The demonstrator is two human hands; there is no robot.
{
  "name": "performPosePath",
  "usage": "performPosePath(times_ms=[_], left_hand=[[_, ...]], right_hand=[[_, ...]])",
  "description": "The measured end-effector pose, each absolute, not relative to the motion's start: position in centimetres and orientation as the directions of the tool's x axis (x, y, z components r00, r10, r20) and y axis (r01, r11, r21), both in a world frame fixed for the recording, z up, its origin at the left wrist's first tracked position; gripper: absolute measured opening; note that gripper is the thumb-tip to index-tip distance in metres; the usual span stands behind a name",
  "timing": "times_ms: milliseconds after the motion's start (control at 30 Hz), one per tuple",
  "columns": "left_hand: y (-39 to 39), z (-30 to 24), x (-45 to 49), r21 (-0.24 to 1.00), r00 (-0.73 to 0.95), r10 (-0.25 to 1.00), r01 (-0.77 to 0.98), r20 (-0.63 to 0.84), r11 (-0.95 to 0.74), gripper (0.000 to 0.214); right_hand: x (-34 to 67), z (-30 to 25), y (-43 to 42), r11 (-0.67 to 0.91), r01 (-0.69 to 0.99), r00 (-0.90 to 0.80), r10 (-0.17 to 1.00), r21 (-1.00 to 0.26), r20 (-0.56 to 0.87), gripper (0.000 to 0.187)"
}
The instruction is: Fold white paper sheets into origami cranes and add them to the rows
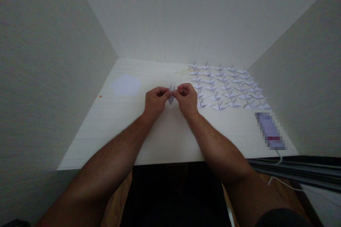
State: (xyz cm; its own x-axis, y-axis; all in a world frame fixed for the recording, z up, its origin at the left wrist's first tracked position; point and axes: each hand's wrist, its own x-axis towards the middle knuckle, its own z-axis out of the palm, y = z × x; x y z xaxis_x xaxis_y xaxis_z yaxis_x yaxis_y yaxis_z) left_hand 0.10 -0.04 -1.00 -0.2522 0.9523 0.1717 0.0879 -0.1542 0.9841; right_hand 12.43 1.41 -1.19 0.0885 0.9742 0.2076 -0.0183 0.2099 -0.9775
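Note:
Between my two hands, above the middle of the white table, is a small piece of folded white paper [171, 100] with two narrow points sticking up and one pointing down. My left hand [157, 100] pinches its left side between thumb and fingers. On the other side my right hand [187, 98] is closed on it the same way, the fingertips of both hands almost meeting. Part of the paper is hidden behind the thumbs. Just right of my right hand stand rows of several folded paper cranes [226, 86].
White paper sheets [126, 85] lie at the left, with a small orange speck [100, 96] near the table's left edge. A blurred-out phone-like device [270, 130] with a white cable [279, 158] lies at the right. Walls [170, 17] enclose the table [112, 127] behind and at both sides.

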Motion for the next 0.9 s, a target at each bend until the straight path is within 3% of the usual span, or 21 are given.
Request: performPosePath(times_ms=[400, 700, 900], left_hand=[[0.7, -1.4, -0.4, 0.984, -0.287, 0.941, 0.033, 0.18, -0.178, 0.015], [0.6, -0.5, -1.3, 0.987, -0.045, 0.992, 0.111, 0.122, -0.116, 0.009], [1.1, -0.8, -1.4, 0.98, -0.093, 0.994, -0.186, 0.052, -0.068, 0.016]], right_hand=[[12.8, -1.7, 1.5, 0.143, 0.124, -0.056, 0.989, -0.982, 0.137, 0.021], [13.5, -1.2, 1.7, 0.189, 0.285, -0.139, 0.978, -0.94, 0.155, 0.016], [13.5, -1.1, 1.5, 0.205, 0.202, -0.163, 0.971, -0.958, 0.173, 0.021]])
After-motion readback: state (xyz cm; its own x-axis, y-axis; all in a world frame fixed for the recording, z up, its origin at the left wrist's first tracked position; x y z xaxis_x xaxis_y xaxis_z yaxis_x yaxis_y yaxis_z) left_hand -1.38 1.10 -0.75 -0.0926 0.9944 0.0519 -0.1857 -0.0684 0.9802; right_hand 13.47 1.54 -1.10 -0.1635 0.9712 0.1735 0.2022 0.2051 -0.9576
